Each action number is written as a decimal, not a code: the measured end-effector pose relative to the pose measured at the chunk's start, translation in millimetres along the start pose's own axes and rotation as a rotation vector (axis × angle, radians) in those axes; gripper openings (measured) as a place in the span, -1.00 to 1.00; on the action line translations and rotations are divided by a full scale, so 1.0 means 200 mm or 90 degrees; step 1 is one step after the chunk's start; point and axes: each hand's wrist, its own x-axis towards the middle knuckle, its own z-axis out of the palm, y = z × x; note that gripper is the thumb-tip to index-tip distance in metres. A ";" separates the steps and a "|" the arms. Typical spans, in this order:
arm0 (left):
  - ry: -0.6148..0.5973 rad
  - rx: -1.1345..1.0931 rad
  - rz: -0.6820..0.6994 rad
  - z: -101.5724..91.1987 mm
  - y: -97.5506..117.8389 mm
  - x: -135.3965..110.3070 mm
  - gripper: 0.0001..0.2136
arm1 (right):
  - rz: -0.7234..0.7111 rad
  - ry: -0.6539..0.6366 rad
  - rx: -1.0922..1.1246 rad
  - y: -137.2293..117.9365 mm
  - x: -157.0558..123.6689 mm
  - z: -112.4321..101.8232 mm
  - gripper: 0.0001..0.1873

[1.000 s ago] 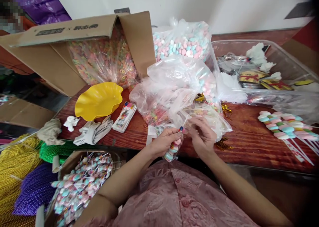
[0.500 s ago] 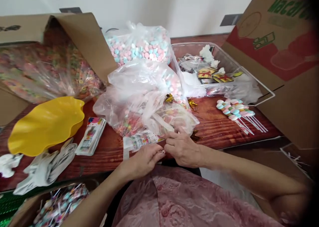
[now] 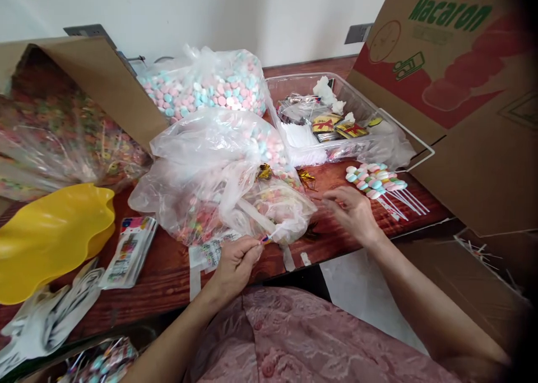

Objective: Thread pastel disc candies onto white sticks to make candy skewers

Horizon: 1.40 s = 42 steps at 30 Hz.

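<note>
My left hand [image 3: 237, 262] is closed at the table's front edge, with thumb and fingers pinching a small wrapper [image 3: 265, 239] that shows blue, red and white at its tip. The rest of the wrapper is hidden by the hand. Out to the right, my right hand [image 3: 353, 212] hovers over the table, its thumb and fingertips brought together on what looks like a thin twist tie [image 3: 318, 198]. Gold twist ties [image 3: 306, 179] lie just beyond those fingertips. Between the hands sits a clear plastic bag [image 3: 202, 175] of pastel candies. A printed sachet [image 3: 213, 253] lies under its front edge.
Marshmallow skewers [image 3: 376, 180] lie at the right, before a clear bin [image 3: 344, 146] and a tall carton [image 3: 474, 164]. Another candy bag [image 3: 210, 86] stands behind. Leftward are a yellow dish [image 3: 54, 237], stacked printed sachets [image 3: 128, 254], white cloth strips [image 3: 59, 315] and an open carton [image 3: 121, 86].
My hands, together before, are now apart. The right one moved away to the right toward the gold ties; the left still pinches the wrapper. The whole view has shifted somewhat.
</note>
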 end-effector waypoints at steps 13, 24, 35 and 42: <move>0.078 -0.420 -0.356 0.06 0.06 -0.01 -0.65 | 0.028 -0.081 -0.014 0.05 0.04 0.00 -0.83; 0.100 -0.268 -0.131 0.02 -0.02 0.00 -0.73 | -0.282 0.023 0.224 -0.59 -0.16 0.41 -0.68; 0.124 -0.215 -0.084 -0.15 -0.10 -0.13 -0.79 | -0.197 -0.280 0.407 -0.70 -0.08 0.44 -0.68; 0.134 -0.218 -0.106 -0.12 -0.15 -0.14 -0.78 | -0.137 -0.376 0.431 -0.69 -0.05 0.47 -0.74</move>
